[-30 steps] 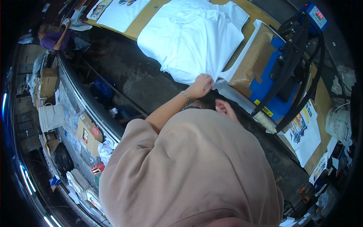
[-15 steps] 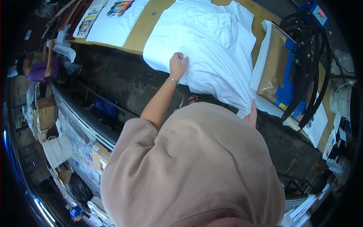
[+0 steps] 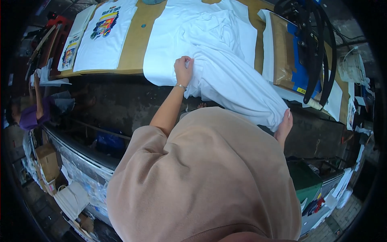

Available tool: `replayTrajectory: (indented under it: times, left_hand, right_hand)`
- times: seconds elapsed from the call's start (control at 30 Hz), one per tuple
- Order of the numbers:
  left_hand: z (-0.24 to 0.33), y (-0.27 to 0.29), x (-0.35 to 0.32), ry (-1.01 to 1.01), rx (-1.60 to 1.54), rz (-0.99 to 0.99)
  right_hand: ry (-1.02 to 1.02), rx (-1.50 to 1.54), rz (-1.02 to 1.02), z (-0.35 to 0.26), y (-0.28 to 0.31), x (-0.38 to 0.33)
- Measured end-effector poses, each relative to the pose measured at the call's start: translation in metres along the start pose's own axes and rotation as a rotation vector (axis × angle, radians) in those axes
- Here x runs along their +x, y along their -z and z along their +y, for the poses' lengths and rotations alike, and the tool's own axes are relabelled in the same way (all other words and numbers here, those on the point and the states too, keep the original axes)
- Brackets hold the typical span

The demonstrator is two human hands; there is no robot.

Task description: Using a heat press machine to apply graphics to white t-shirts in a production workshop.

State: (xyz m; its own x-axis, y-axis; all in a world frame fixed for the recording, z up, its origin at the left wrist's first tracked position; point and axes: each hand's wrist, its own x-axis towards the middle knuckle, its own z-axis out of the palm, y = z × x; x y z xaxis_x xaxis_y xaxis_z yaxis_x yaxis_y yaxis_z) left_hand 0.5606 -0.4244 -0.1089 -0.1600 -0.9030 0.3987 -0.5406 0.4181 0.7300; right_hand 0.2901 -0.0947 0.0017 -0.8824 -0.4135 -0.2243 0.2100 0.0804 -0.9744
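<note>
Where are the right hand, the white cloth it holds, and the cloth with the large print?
Right hand [image 3: 284, 126]: head view, middle of the hand.
Held white cloth [image 3: 242, 82]: head view, middle folds.
Printed cloth [image 3: 105, 27]: head view, its print.

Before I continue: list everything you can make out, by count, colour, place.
Bunched cloth: one, white, between the hands
Flat cloth: count unclear, white, left of that
Printed cloth: at least one, white, table's left
Printed stack: one, whitish, far left
Table: one, tan, top
Press machine: one, blue and black, right
Cardboard box: at least one, brown, lower left
White container: one, white, lower left
Green box: one, green, lower right
Co-worker: one, in purple, left
Person's top: one, beige, lower centre
Left hand: one, on bunched cloth
Right hand: one, at its end
</note>
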Motion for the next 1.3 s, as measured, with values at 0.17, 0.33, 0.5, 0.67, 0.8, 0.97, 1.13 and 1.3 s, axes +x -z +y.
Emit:
replayTrajectory:
  times: [0.17,0.33,0.5,0.67,0.8,0.97,1.13,1.3]
  left_hand:
    - [0.032,0.040,0.008,0.173,-0.376,-0.216]
    - [0.031,0.081,0.028,0.113,-0.241,-0.335]
    - [-0.012,0.067,0.047,0.144,-0.100,-0.238]
    - [-0.047,0.051,0.020,0.072,0.068,0.180]
    - [-0.051,0.047,-0.013,0.267,-0.158,0.012]
    - [-0.038,0.035,-0.023,0.275,-0.259,-0.113]
    - [-0.036,0.040,-0.020,-0.126,-0.104,-0.238]
    - [-0.029,0.055,-0.003,-0.081,-0.024,-0.193]
  right_hand:
    - [0.291,-0.110,0.170,-0.049,0.009,-0.011]
    - [0.170,0.213,0.029,-0.094,0.010,-0.003]
    - [0.016,0.145,-0.101,-0.077,-0.025,0.016]
    - [0.026,0.236,-0.166,-0.069,-0.034,0.017]
    - [-0.008,0.249,-0.105,-0.078,-0.029,0.014]
    - [0.002,0.259,-0.132,-0.076,-0.034,0.015]
    - [-0.018,0.273,-0.150,-0.073,-0.030,0.023]
    - [-0.086,0.318,-0.146,-0.078,-0.008,0.032]
